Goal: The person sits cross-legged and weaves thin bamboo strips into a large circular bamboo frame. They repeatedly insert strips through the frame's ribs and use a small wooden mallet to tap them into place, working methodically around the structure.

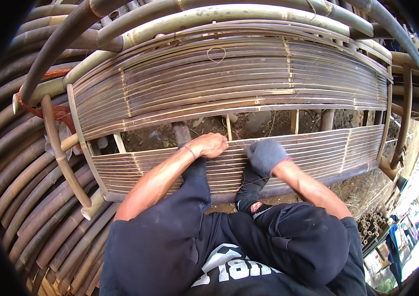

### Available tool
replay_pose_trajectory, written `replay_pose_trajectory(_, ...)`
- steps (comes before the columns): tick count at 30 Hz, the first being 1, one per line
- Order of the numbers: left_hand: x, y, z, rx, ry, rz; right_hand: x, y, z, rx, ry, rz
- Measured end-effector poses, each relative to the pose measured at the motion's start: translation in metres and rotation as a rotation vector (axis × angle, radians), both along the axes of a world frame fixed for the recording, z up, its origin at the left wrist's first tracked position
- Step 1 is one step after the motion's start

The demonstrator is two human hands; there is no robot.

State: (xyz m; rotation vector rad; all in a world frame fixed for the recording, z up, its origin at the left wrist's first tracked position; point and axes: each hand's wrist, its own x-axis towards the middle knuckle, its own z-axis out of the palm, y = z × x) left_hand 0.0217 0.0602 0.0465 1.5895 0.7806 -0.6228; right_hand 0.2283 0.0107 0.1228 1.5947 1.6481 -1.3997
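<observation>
Bamboo bench frame seen from above, hands working at the seat. Far left of the seat panel: a bent cane armrest and stacked bamboo poles. The seat panel is a run of thin pale slats laid side by side, long axis running left to right across the view, lying directly ahead of both hands and just below the darker slatted backrest. Left hand, bare, is closed into a fist at the panel's upper edge, seemingly pinching a thin strand, though what it grips is too fine to tell. Just right of it, the right hand, in a grey glove, is curled shut on the slats, also near the panel's middle. Both are about equally near the slats. Bare dirt shows through the gap above the panel.
</observation>
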Motion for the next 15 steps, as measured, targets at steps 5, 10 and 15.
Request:
replay_pose_trajectory(5, -0.009, -0.004, -0.003, 0.102, 0.012, -0.039, -0.025, -0.049, -0.027, 0.0, 0.18, -0.117)
replay_pose_trajectory(10, -0.008, -0.01, 0.003, 0.206, 0.028, -0.009, -0.045, -0.045, -0.03, 0.242, 0.549, -0.021)
replay_pose_trajectory(15, -0.012, -0.015, 0.006, 0.224, 0.016, 0.116, 0.004, -0.056, -0.023, 0.094, 0.458, -0.191)
